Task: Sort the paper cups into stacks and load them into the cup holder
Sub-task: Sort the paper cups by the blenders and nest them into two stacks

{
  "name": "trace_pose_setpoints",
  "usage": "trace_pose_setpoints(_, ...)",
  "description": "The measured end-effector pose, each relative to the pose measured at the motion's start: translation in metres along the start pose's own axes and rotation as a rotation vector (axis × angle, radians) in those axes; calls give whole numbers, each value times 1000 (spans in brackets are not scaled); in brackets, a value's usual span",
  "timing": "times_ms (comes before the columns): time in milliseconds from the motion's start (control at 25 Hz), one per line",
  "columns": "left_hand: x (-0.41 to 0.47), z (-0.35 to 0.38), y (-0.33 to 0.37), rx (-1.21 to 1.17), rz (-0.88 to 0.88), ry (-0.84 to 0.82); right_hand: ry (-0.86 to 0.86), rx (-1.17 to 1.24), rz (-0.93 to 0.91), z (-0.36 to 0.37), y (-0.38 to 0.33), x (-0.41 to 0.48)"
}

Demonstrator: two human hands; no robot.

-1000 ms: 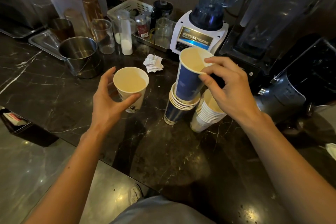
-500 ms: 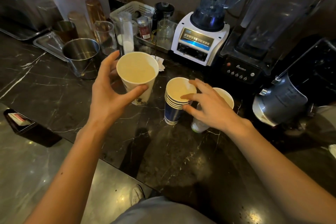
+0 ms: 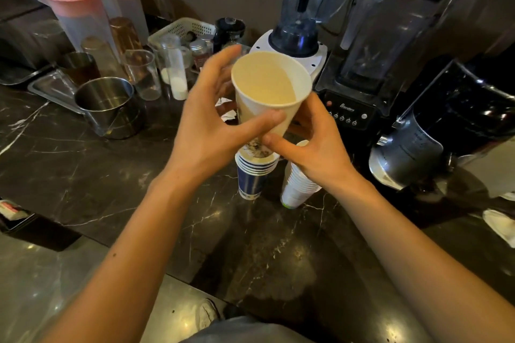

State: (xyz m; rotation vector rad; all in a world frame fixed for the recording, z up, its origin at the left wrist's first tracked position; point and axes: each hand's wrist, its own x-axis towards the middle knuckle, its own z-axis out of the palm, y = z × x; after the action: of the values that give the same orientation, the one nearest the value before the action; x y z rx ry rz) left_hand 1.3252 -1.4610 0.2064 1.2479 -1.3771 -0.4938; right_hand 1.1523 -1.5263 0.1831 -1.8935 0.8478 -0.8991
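White paper, printed near its base, forms the cup point(image 3: 267, 92) that is held above the counter point(image 3: 83, 147) by both hands. It is pinched by the left hand point(image 3: 206, 131) between thumb and fingers, and its lower wall is gripped by the right hand point(image 3: 315, 147). The cup hangs over the blue stack point(image 3: 252, 175), with the white stack point(image 3: 298, 186) just beside it to the right.

Sorting appears to be in hand; loading is not yet begun. A shift right and a straight drop into the white stack seem called for next, since the cup is not blue.

No cup holder can be made out. The white stack's top is hidden by the right hand, the cup's print is blurred, and its base cannot be told apart from the blue stack's rim.
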Motion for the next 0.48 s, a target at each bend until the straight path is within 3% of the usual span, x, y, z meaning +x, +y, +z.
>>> trace_pose_setpoints(120, 0, 15, -12, -89, -40, -74, 97, -10, 1, -24, 2, -6)
trace_pose_setpoints(280, -14, 20, -57, -9, -209, -125, 230, -35, 49, -63, 11, -18)
trace_pose_setpoints(480, -37, 29, -104, 87, -432, -197, 187, -114, 155, -73, 43, -41)
